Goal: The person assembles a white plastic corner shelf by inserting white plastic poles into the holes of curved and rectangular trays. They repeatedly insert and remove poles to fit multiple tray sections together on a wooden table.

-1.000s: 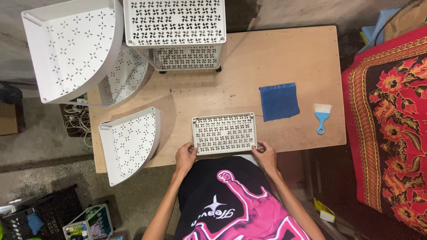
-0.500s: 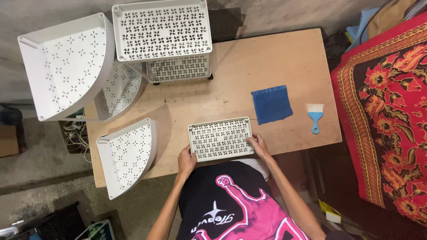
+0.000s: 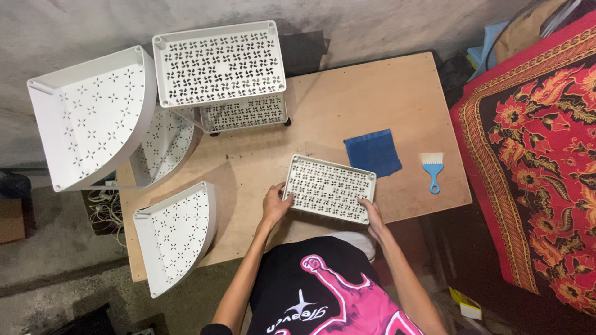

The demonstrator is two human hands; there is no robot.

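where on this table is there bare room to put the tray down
Bare wood lies beyond the rectangular tray toward the wall, right of the white rack and above the blue cloth. Another patch lies between the tray and the corner shelf. The left edge is crowded with shelves.

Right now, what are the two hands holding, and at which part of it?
Both hold the white perforated tray: the left hand at its left short edge, the right hand at its near right corner.
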